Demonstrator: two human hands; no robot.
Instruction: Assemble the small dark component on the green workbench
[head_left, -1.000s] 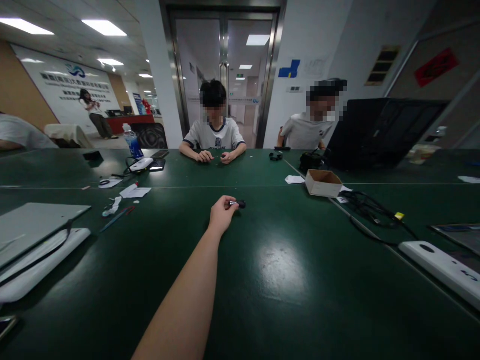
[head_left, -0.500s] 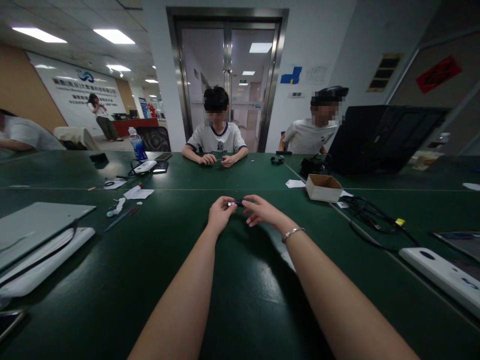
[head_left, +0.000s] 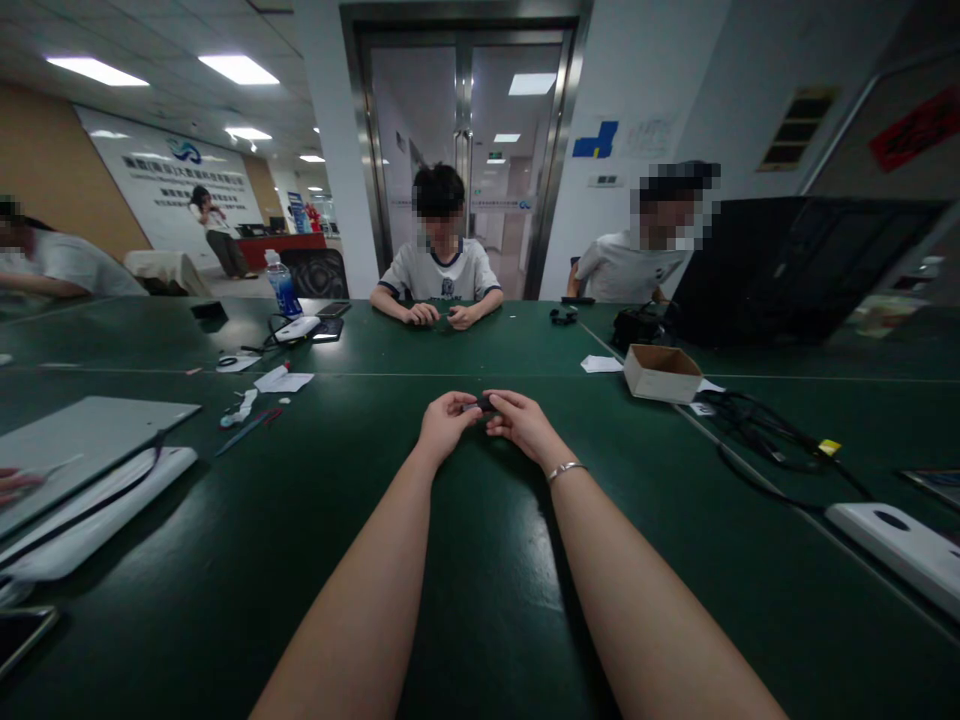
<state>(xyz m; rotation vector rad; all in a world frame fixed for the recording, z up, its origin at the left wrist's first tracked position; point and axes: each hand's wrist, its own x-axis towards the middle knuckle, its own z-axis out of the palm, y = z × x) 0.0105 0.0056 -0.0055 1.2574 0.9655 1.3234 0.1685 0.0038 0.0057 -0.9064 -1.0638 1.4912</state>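
Note:
My left hand (head_left: 444, 424) is closed in a pinch on a small dark object (head_left: 485, 403), too small and too covered to name its kind. From the other side, my right hand (head_left: 526, 424) pinches the dark end of it between thumb and forefinger, its other fingers curled below. Both hands are held just over the green table (head_left: 491, 560), near its middle seam. The fingers hide most of the object.
On the right are an open cardboard box (head_left: 664, 385), black cables (head_left: 757, 425) and a white power strip (head_left: 892, 545). To the left lie a grey laptop (head_left: 97, 430), paper scraps (head_left: 283, 381) and a blue pen (head_left: 244, 436). A person (head_left: 439, 265) sits opposite.
My right hand has drawn in toward my left and its thumb and forefinger have closed on the object's dark end. The view has shifted slightly. A person's hand has appeared at the left edge.

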